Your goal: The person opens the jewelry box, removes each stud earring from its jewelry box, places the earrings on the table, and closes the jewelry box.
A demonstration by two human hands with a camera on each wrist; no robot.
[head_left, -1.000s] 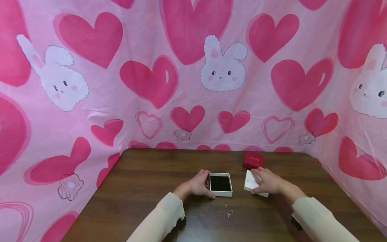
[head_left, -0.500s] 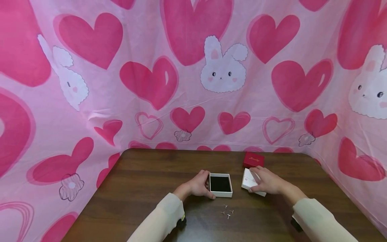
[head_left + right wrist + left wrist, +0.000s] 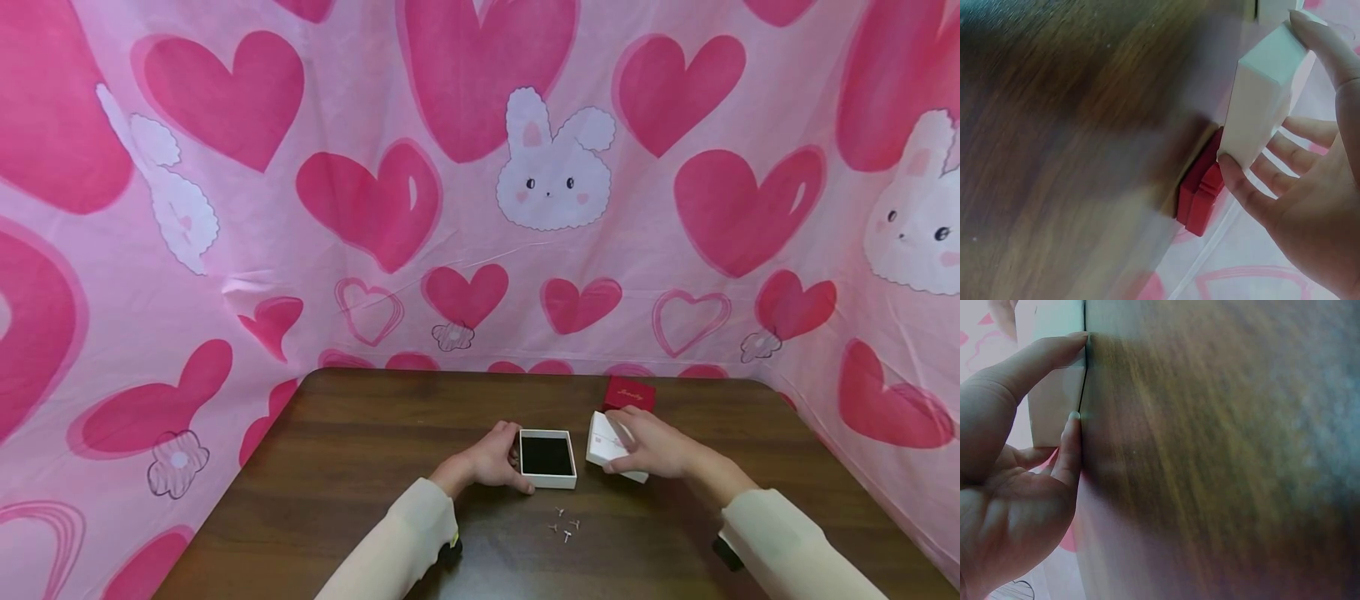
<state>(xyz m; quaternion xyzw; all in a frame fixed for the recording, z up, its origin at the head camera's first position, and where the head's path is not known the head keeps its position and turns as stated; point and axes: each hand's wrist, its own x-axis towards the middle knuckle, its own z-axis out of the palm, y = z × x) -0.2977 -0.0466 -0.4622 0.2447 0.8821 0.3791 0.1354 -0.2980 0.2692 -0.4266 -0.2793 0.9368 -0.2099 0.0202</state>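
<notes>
A white square box (image 3: pixel 553 482) with a black insert lies uncovered on the wooden table. My left hand (image 3: pixel 491 457) grips its left side, thumb at the front corner and fingers around the side, as the left wrist view also shows on the box wall (image 3: pixel 1057 406). To the right, my right hand (image 3: pixel 654 443) holds a white box lid (image 3: pixel 604 440) by opposite edges. Faint print shows on its top. In the right wrist view the lid (image 3: pixel 1247 112) looks raised and tilted. Its underside is hidden.
Several tiny metallic pieces (image 3: pixel 567 536), perhaps ear studs, lie on the table in front of the box. Behind the lid sits a red box (image 3: pixel 628 392) with gold lettering. A pink heart-patterned cloth (image 3: pixel 465 217) surrounds the table (image 3: pixel 390 408).
My right hand has carried the white lid leftward and slightly back, closer to the box. The left hand and the box have kept their place.
</notes>
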